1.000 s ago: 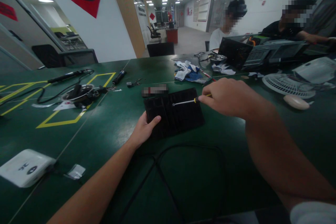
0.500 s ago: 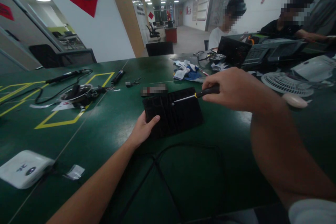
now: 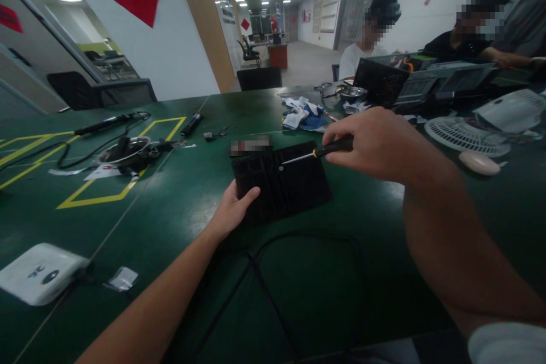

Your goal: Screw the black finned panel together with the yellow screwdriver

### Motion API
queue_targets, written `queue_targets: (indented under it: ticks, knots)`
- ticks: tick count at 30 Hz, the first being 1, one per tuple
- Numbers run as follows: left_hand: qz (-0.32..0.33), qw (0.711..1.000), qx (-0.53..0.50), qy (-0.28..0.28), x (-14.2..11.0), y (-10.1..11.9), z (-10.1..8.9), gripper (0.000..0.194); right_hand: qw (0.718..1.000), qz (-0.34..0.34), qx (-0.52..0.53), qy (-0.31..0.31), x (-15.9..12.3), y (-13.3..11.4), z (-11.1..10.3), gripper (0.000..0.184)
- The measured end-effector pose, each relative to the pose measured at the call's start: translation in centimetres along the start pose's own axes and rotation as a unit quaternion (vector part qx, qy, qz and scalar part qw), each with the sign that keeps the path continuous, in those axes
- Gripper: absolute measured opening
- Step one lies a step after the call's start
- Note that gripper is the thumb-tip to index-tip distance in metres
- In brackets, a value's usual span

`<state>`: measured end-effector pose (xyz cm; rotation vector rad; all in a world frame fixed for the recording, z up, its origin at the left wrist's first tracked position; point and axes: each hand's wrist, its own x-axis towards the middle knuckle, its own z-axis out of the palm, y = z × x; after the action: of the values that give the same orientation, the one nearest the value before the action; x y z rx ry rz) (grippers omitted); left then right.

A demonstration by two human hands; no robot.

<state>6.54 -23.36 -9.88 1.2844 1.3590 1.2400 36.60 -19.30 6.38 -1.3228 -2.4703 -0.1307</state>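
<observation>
A flat black object point(image 3: 301, 179), spread out like an open wallet with slots across it, lies tilted over the green table. At its left edge is my left hand point(image 3: 236, 205), closed on it with the thumb on top and the other fingers hidden beneath. My right hand point(image 3: 369, 142) grips a screwdriver point(image 3: 335, 148) by its black and yellow handle. The thin metal shaft points left across the black object, its tip close to a small silver round spot point(image 3: 281, 169). Whether tip and spot touch, I cannot tell. Just behind lies a small blurred-out box point(image 3: 250, 145).
Black cable point(image 3: 273, 296) loops in front of me. To the left are a white device point(image 3: 40, 274), a small clear packet point(image 3: 122, 279) and a metal bowl point(image 3: 123, 151). Cloth gloves point(image 3: 302, 114) and a fan grille point(image 3: 464, 135) lie right. Two people sit across the table.
My right hand and the screwdriver have shifted slightly left, the tip still near the silver spot. My left hand and the black object look unmoved.
</observation>
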Motion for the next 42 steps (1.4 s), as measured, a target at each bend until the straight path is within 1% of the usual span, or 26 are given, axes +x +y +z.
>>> queue_targets:
  ticks: [12, 28, 32, 35, 42]
  knots:
    - [-0.001, 1.000, -0.007, 0.003, 0.3, -0.4, -0.2, 0.059, 1.000, -0.003, -0.023, 0.013, 0.0, -0.4, 0.2, 0.025]
    - [-0.011, 1.000, 0.007, 0.008, 0.0, 0.1, 0.0, 0.057, 0.999, -0.010, -0.035, -0.012, 0.1, -0.5, 0.4, 0.026]
    - [-0.009, 1.000, 0.006, 0.010, 0.0, 0.2, 0.0, 0.057, 0.999, -0.013, -0.039, -0.008, 0.1, -0.6, 0.5, 0.025]
    - [-0.007, 1.000, 0.009, 0.010, 0.1, 0.1, 0.0, 0.057, 0.999, -0.007, -0.038, -0.006, 0.0, -0.8, 0.5, 0.027]
    - [-0.005, 1.000, 0.018, 0.008, 0.1, 0.2, 0.0, 0.059, 0.999, 0.011, -0.037, -0.024, -0.1, -1.5, 0.5, 0.029]
